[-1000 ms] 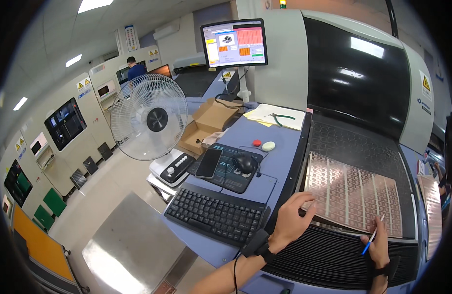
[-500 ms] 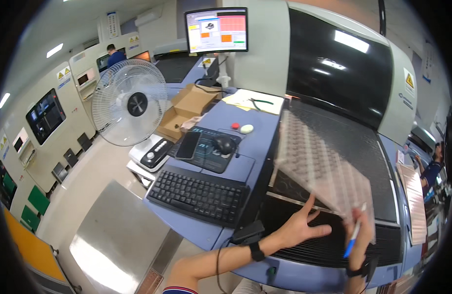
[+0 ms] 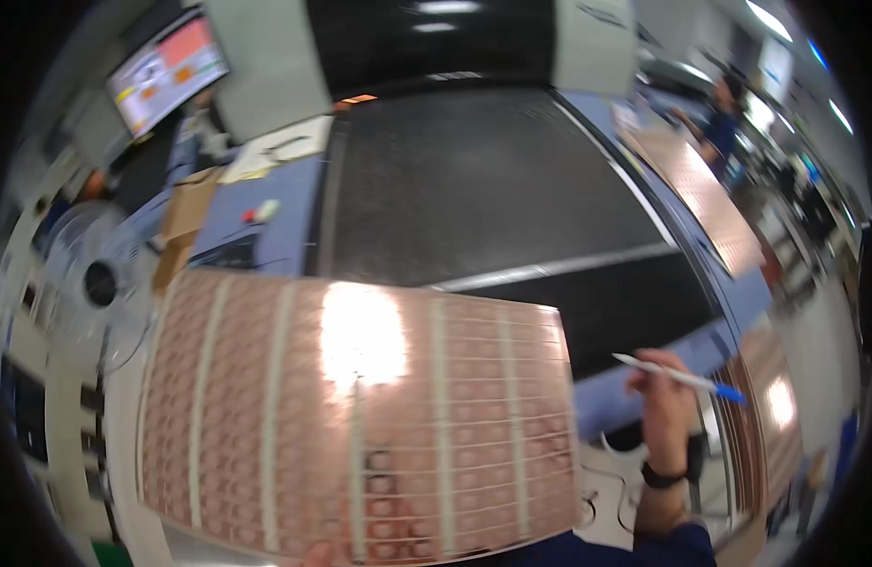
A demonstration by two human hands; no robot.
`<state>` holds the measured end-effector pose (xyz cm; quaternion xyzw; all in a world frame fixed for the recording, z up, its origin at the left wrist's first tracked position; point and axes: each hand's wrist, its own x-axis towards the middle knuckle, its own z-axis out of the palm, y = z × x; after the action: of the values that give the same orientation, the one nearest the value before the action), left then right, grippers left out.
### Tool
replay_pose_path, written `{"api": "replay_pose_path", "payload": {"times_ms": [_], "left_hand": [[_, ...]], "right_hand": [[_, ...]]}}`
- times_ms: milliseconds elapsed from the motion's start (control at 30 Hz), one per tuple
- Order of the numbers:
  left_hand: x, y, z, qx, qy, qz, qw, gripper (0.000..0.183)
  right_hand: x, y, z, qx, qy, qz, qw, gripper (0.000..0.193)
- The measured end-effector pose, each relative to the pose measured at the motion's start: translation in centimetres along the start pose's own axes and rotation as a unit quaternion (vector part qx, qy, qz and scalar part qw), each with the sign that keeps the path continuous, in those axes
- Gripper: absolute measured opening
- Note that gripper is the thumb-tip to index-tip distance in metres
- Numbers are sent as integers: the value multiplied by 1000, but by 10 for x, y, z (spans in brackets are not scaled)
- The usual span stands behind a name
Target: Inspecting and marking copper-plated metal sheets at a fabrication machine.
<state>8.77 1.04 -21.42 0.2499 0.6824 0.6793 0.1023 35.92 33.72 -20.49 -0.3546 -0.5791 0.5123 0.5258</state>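
A large copper-coloured circuit board panel [image 3: 398,416], with pale stripes and rows of small round patterns, is held up close in front of me. Only a bit of my left hand [image 3: 324,554] shows, closed on the panel's lower edge; its other fingers are hidden. To the right of the panel and apart from it, my right hand [image 3: 664,402] is closed around a white pen [image 3: 682,377] with a blue end. Glare whites out a patch on the panel's upper middle.
Behind the panel lies the machine's black bed [image 3: 464,189]. Similar copper-coloured panels [image 3: 705,203] rest on the right-hand side. A fan [image 3: 100,283], a cardboard box [image 3: 185,213] and a monitor [image 3: 168,76] stand left. Another person [image 3: 722,113] is at the far right.
The panel has come off the machine's bed, toward me and leftward. My left hand now grips its lower edge; my right hand has come off it, keeping the pen. The view has swung right.
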Motion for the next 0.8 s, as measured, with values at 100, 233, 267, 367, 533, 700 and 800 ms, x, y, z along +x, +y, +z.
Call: {"api": "replay_pose_path", "payload": {"times_ms": [100,233,267,367,533,700,800], "left_hand": [[-6,-13,-11,-10,81,32,996,30],[-2,-31,-9,-36,94,43,994,32],[-3,-32,-9,-38,94,45,994,33],[-5,-36,-8,-41,92,46,994,35],[-7,-39,-9,-43,93,46,994,39],[-8,-40,-14,-42,100,46,993,44],[-11,-41,-17,-43,109,47,992,47]], "right_hand": [[-1,39,4,38,-15,91,995,13],[-10,51,15,14,-64,103,993,15],[-9,47,16,-1,-78,103,992,16],[-3,38,15,2,-133,107,985,20],[-1,40,19,-25,-179,92,979,20],[-3,32,42,-98,-195,12,976,18],[1,34,49,-113,-233,-2,966,15]]}}
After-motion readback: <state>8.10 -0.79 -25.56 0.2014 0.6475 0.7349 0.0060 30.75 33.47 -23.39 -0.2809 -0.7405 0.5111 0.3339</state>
